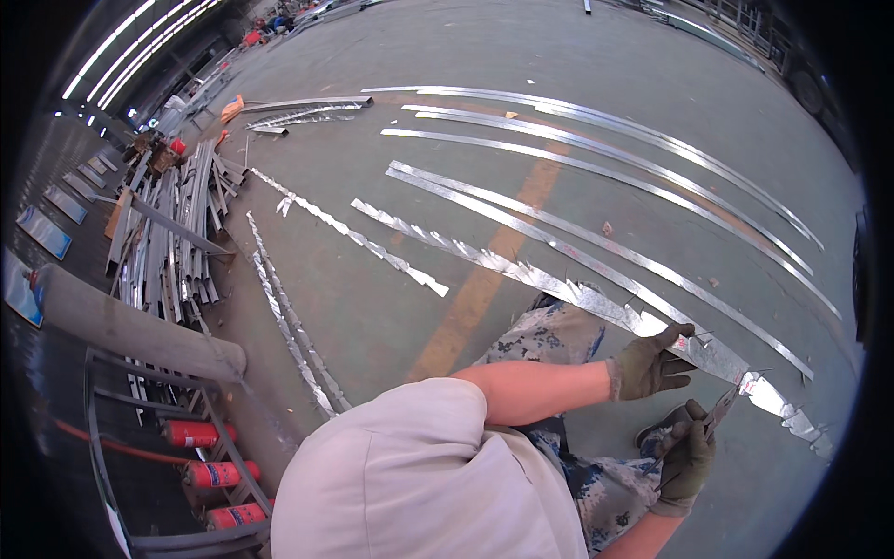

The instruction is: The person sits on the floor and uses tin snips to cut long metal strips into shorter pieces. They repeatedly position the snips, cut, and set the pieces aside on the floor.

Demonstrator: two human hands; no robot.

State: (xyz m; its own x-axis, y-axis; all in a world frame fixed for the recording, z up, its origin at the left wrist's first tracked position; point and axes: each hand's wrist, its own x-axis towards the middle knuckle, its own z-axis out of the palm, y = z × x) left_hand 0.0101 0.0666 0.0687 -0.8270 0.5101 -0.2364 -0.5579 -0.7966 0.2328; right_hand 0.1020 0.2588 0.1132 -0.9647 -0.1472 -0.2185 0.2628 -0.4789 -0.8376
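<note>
A long galvanized metal strip point(596, 302) lies slantwise before me, with cut and bent tabs along much of its length. My left hand point(649, 364), in a dark green work glove, is at the strip, its thumb side against the metal and its fingers around the near edge. My right hand point(686, 462), gloved too, is closed round what look like tin snips point(721, 408). Their jaws reach the near edge of the strip, beside a bent, shiny stretch point(765, 395). The handles are mostly hidden by the glove.
Several flat metal strips point(596, 244) lie on the floor beyond. Notched strips point(349, 233) lie to the left. Farther left are a pile of metal profiles point(177, 242), a thick grey column point(140, 321) and red fire extinguishers point(222, 473) in a metal frame.
</note>
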